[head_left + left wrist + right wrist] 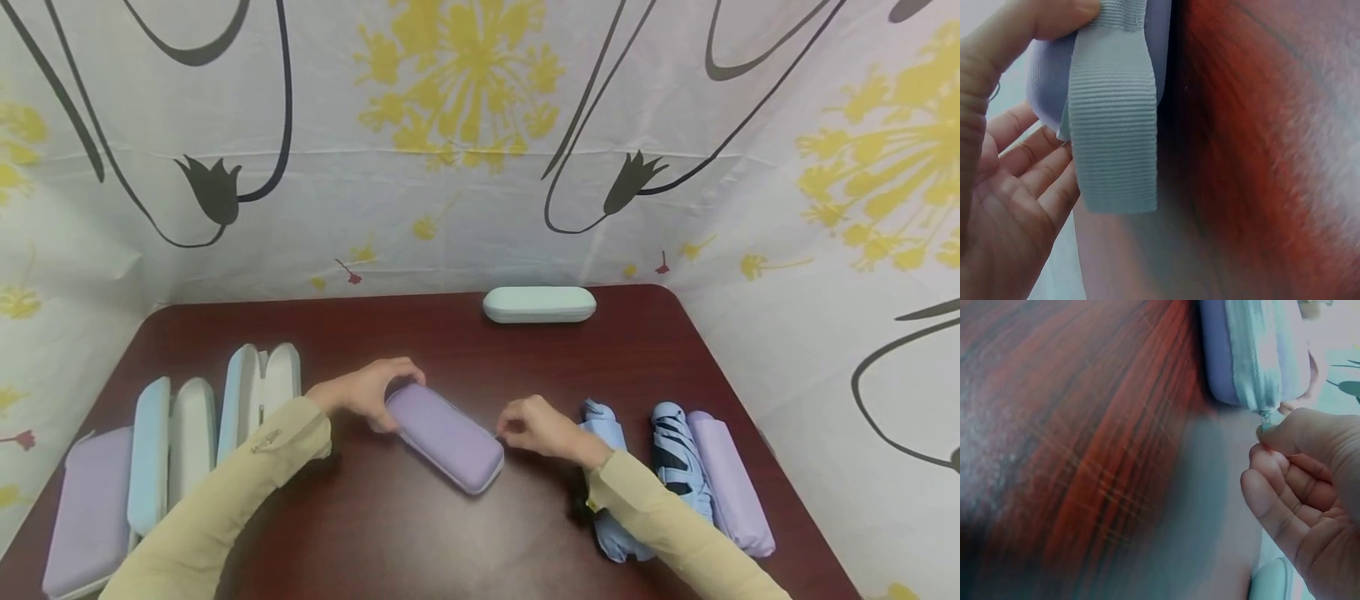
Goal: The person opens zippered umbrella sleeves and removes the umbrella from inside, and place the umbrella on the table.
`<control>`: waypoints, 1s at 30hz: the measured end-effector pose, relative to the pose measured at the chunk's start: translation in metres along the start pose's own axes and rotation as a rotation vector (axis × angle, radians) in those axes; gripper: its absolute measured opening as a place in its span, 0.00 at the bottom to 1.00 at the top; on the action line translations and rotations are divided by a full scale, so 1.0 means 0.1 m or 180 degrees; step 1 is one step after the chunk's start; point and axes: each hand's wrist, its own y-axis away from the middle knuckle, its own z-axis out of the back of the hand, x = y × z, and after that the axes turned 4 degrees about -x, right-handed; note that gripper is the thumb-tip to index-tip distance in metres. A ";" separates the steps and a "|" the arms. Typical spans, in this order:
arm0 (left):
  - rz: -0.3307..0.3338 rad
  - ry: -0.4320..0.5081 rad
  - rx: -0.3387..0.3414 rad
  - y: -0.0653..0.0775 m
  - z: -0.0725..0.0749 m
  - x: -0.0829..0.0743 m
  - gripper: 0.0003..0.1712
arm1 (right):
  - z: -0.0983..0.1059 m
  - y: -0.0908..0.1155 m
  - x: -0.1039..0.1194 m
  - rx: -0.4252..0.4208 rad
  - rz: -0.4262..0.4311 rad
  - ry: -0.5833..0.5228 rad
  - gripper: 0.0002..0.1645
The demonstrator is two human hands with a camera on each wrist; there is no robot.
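White sheet (330, 250) with grey and yellow flower print behind, dark red-brown table (360, 542) below.

Purple case (448, 437) is mid-table, lying at a slant between the hands. Left hand (375, 393) grips its far-left end, thumb on one side, fingers on the other. Ribbed grey strap (1115, 119) loops out from that end, next to the thumb. Right hand (543, 429) is at the opposite end, thumb and index pinching the zip pull (1265, 419); remaining fingers curled loosely. Can't tell how far the zip is run.

Left side of table: second purple case (93, 508), then two pairs of blue and white shells (150, 458), side by side, look like opened cases. Left sleeve (217, 508) crosses in front of them.

Far edge, right of centre: mint case (540, 306), lying flat.

Right side: blue bundle (606, 425), partly behind the right sleeve (660, 517); blue-and-black bundle (678, 454); purple bundle (731, 483) touching it.
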 end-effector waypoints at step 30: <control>0.0771 -0.0264 -0.1100 0.40 -0.41 -0.34 0.36 | 0.08 0.18 0.06 -0.0350 -0.0492 -0.0004 0.04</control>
